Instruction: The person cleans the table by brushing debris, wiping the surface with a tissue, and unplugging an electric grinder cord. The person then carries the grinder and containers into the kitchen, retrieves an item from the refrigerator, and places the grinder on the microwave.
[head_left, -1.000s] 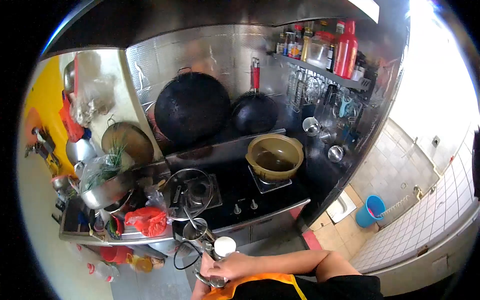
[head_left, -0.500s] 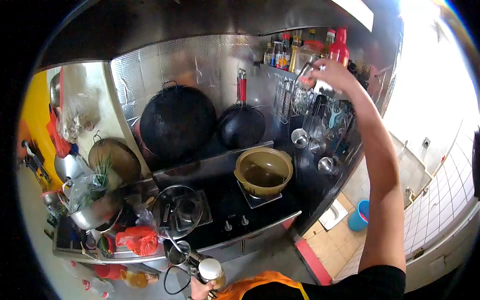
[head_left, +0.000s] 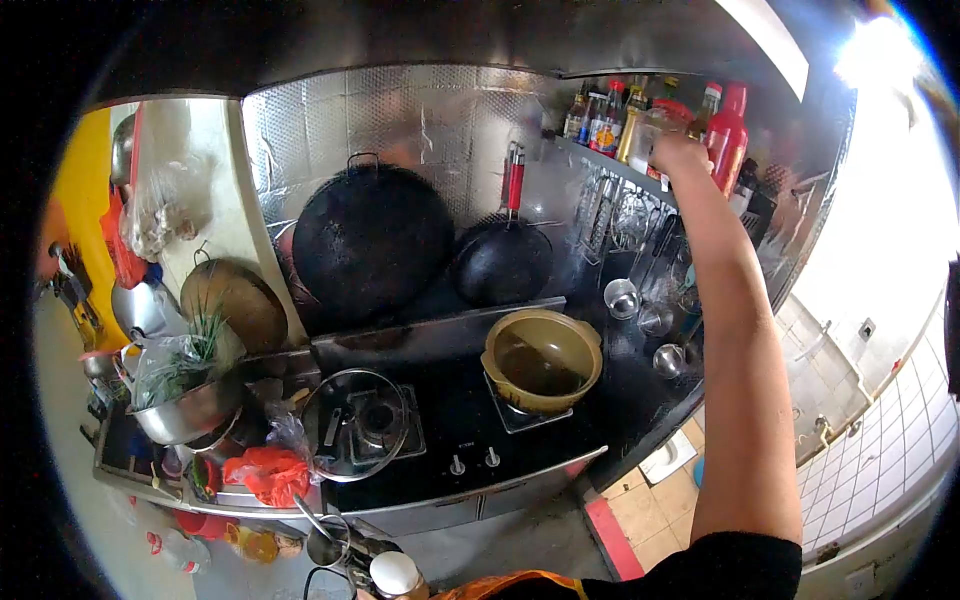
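Note:
My right hand (head_left: 682, 157) is raised to the shelf at the upper right, fingers curled and partly hidden. It appears closed around a small clear glass jar (head_left: 645, 158), most of which is covered by the hand. Beside it on the shelf are a larger clear container with a red lid (head_left: 670, 110) and a red bottle (head_left: 729, 135). Only a sliver of my left hand (head_left: 363, 594) shows at the bottom edge, near a white-lidded jar (head_left: 397, 573) and a metal cup (head_left: 327, 541); its fingers are hidden.
A tan clay pot (head_left: 592, 338) stands on the right burner; a glass lid (head_left: 400, 438) covers the left one. Two dark woks lean against the foil wall. Ladles hang below the shelf (head_left: 610, 166). Left are a red plastic bag (head_left: 270, 473) and a metal bowl (head_left: 185, 420) holding greens.
My right hand, which held the glass jar tilted in front of the shelf, is now closer in against the shelf. The view has shifted, and my left hand has nearly left the frame.

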